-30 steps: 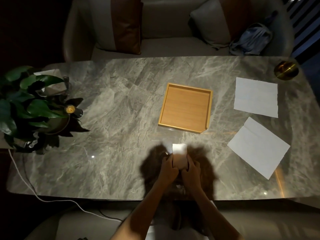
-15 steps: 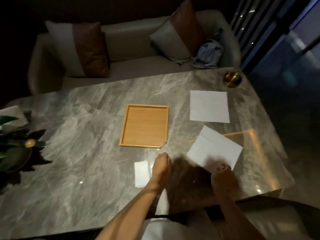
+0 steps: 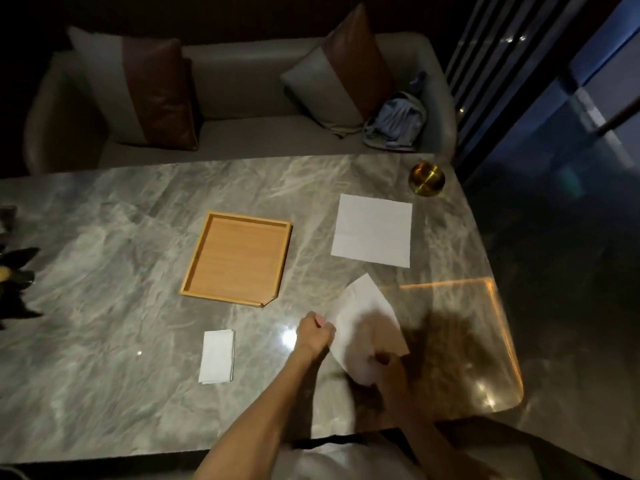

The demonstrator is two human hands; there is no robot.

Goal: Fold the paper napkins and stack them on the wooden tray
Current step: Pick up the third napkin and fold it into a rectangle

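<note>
The square wooden tray lies mid-table with nothing in it. A small folded napkin rests on the marble in front of the tray. Both hands hold one unfolded white napkin near the right front of the table. My left hand pinches its left edge. My right hand grips its near corner, partly in shadow. Another flat unfolded napkin lies farther back on the right.
A brass bowl stands at the far right corner of the marble table. Dark plant leaves show at the left edge. A sofa with cushions and a blue cloth bundle sits behind the table.
The folded napkin was set down on the table and both hands moved right. They took hold of the nearer unfolded napkin and pulled it closer. The view swung right.
</note>
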